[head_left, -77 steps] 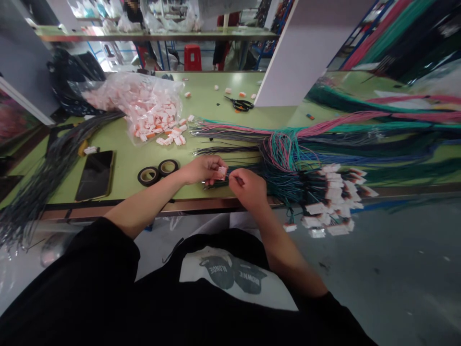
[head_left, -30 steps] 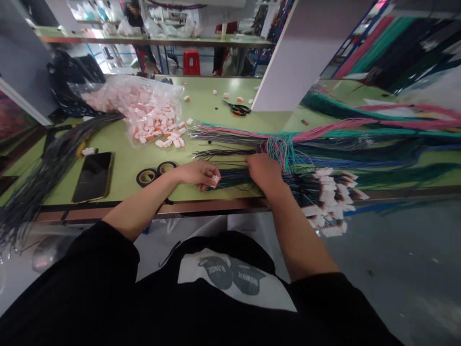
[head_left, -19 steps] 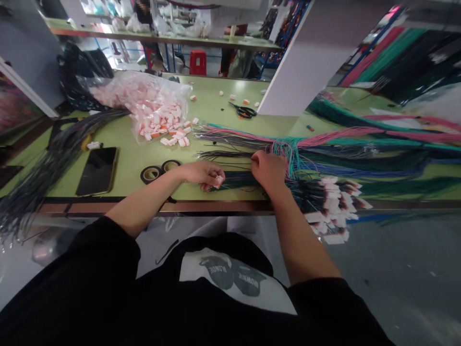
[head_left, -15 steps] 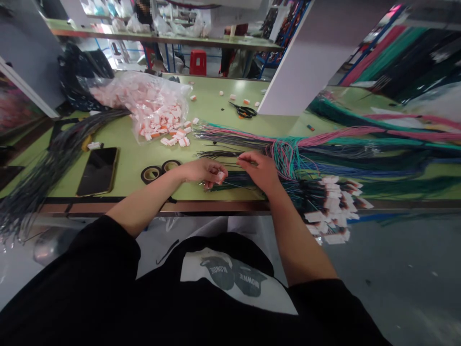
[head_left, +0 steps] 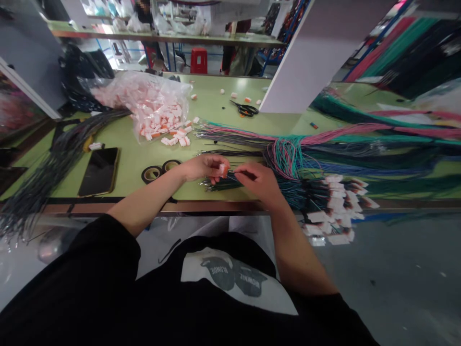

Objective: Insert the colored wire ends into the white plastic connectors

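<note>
My left hand (head_left: 210, 168) grips a small white and orange connector (head_left: 224, 170) between thumb and fingers, just above the table's front edge. Close on its right, my right hand (head_left: 254, 179) pinches a thin dark wire (head_left: 232, 172), whose tip points at the connector. Whether the wire enters the connector is too small to tell. Beneath and behind both hands lie bundles of dark wires (head_left: 288, 185). Pink and green wires (head_left: 288, 154) form a looped tangle beyond my right hand.
A plastic bag of connectors (head_left: 158, 108) lies behind my left hand. Two tape rolls (head_left: 151, 174) and a phone (head_left: 99, 172) are at left. Black scissors (head_left: 245, 109) lie near a pillar (head_left: 317, 57). Wired white connectors (head_left: 336, 202) overhang the front edge at right.
My right hand has come down and closed on a wire near the connector. My left hand has lifted the connector slightly and turned it.
</note>
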Available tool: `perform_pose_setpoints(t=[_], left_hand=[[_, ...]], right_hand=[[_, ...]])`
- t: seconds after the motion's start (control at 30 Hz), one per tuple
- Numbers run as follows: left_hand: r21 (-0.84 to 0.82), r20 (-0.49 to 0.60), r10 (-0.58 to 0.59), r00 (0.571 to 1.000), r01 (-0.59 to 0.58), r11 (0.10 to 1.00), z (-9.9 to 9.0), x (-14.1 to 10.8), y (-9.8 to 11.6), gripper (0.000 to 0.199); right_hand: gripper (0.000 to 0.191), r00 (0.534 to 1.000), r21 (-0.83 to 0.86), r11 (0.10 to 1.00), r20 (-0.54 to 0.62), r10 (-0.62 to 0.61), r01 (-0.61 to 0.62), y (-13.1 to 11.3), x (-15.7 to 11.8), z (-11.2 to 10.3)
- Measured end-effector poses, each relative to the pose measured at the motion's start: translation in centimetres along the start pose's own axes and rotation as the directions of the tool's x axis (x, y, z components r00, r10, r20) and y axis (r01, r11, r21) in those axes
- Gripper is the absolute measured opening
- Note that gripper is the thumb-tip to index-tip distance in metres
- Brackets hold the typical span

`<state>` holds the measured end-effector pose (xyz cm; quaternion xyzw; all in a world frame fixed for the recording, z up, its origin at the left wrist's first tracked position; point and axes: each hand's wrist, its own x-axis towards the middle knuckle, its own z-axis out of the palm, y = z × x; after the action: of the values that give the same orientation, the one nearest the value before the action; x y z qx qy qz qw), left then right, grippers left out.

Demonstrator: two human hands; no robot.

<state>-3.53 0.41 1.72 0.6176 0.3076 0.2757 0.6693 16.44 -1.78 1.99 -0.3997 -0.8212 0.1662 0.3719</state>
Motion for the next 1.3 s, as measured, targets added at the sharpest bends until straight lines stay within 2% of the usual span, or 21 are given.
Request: perform_pose_setpoints(t=[0.2,0.47,0.7,1.0,1.07,1.2,1.3], left_hand=[[0.005,-0.040,0.010,0.999,-0.010,1.000,0.2,0.1,-0.2,0.019],[0.012,-0.068,0.010,0.998,-0.009,1.000,0.5,0.1,-0.2,0.014],[0.042,-0.102,-0.002,0.995,0.006,0.999,0.7,0.2,-0.3,0.016],[0.050,-0.138,0.014,0.990,-0.007,0.999,1.2,0.6,-0.9,0.022],[0.030,-0.148,-0.001,0.989,0.005,1.000,1.3,0.7,-0.9,0.025],[-0.006,-0.145,-0.032,0.989,0.031,1.000,1.2,0.7,-0.8,0.030],[-0.008,-0.139,-0.035,0.990,0.035,0.999,1.2,0.7,-0.7,0.030]], right_hand=[[0.014,0.997,-0.186,0.982,0.066,-0.024,0.036,-0.7,-0.2,-0.1],[0.015,0.986,-0.379,0.925,0.139,0.097,-0.038,-1.4,-0.2,0.2],[0.016,0.992,-0.523,0.852,0.110,0.060,0.006,-1.4,-0.4,0.6],[0.019,0.996,-0.512,0.857,0.095,-0.005,0.053,-0.8,-0.8,2.0],[0.019,0.997,-0.455,0.890,0.079,0.008,0.029,-0.5,-0.8,2.3],[0.014,0.996,-0.238,0.970,0.045,0.072,-0.059,0.0,-0.6,1.9],[0.011,0.993,-0.154,0.982,0.021,0.117,-0.113,0.1,-0.5,1.5]])
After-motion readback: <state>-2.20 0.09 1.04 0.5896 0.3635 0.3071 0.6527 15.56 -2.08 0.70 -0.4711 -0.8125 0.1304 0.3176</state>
